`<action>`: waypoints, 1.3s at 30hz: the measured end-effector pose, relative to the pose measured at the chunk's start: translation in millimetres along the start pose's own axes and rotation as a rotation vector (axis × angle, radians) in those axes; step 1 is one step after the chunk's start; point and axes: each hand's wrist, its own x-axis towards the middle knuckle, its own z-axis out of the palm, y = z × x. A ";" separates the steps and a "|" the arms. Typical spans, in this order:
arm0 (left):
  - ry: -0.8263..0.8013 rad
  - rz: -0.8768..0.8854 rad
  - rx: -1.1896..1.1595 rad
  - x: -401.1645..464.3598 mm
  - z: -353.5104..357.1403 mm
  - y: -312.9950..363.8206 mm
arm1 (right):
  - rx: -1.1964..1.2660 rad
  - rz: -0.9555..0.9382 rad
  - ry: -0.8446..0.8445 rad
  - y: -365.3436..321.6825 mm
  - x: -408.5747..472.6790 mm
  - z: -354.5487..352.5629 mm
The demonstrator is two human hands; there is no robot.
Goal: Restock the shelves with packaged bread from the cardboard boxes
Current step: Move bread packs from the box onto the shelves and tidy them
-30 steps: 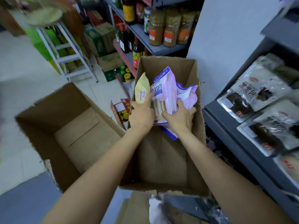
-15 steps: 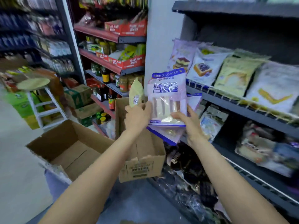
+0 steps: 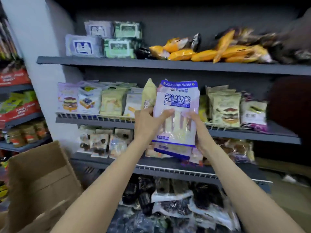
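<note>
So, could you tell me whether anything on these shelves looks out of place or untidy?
Yes: the orange snack packets on the top shelf lie in a loose heap rather than in rows, and the dark packets at the bottom are piled haphazardly. Nothing looks spilled.

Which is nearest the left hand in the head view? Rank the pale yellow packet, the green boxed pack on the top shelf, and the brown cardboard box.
1. Pale yellow packet, held in the left hand.
2. Brown cardboard box, lower left.
3. Green boxed pack, top shelf, upper left.
</note>
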 end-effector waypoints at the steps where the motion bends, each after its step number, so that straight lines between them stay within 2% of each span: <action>1: -0.034 0.017 -0.009 -0.1 29.8 12.9 | 0.020 -0.033 0.049 -10.2 -2.3 -26.4; 6: -0.118 0.051 -0.040 -7.9 172.2 74.3 | -0.086 -0.150 0.224 -54.8 -1.6 -169.0; 9: -0.157 -0.028 -0.096 -9.4 247.6 94.0 | -0.287 -0.171 0.412 -81.4 4.1 -249.0; 11: -0.186 -0.085 -0.144 -9.6 289.0 104.9 | -0.364 -0.204 0.478 -97.9 7.9 -292.8; 15: -0.283 -0.189 -0.276 -5.1 355.8 121.3 | -0.415 -0.196 0.535 -112.4 19.2 -362.6; 19: -0.345 -0.231 -0.294 13.4 410.9 133.3 | -0.235 -0.086 0.584 -117.4 35.6 -416.2; 22: -0.354 -0.266 -0.318 34.3 443.2 133.6 | -0.349 -0.154 0.654 -110.2 54.3 -451.5; 26: -0.393 -0.278 -0.387 59.5 479.4 128.8 | -0.351 -0.187 0.655 -103.4 73.8 -489.3; 28: -0.401 -0.276 -0.390 67.7 498.8 125.6 | -0.294 -0.141 0.659 -106.8 80.3 -503.0; 31: -0.382 -0.293 -0.398 78.8 522.1 121.0 | -0.168 -0.031 0.546 -115.7 89.7 -520.5; 36: -0.357 -0.305 -0.326 86.3 551.3 114.8 | -0.382 0.071 0.342 -126.5 119.4 -544.2; 39: -0.299 -0.287 -0.267 88.3 570.6 111.4 | -0.513 0.045 0.222 -129.1 136.6 -556.3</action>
